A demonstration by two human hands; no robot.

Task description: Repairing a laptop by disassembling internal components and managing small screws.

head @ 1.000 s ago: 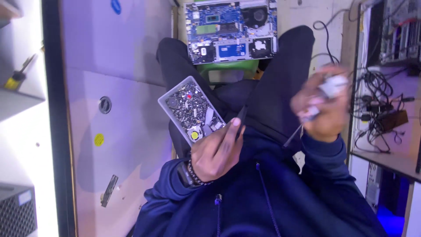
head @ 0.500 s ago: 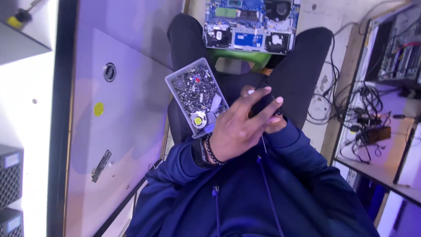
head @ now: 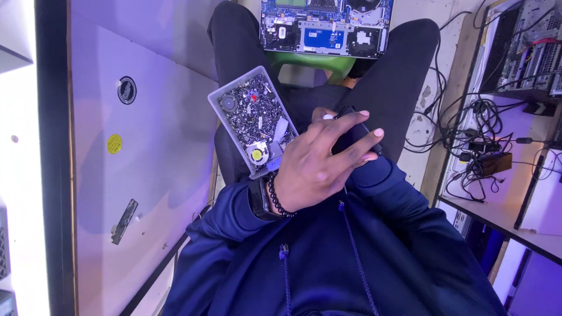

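A grey tray [head: 253,120] full of small screws rested on the person's thigh. Just right of it, the left hand [head: 319,164] lay with fingers spread over a dark object [head: 351,131], covering the right hand, whose grip I could not tell. An opened laptop [head: 326,26] lay beyond the knees.
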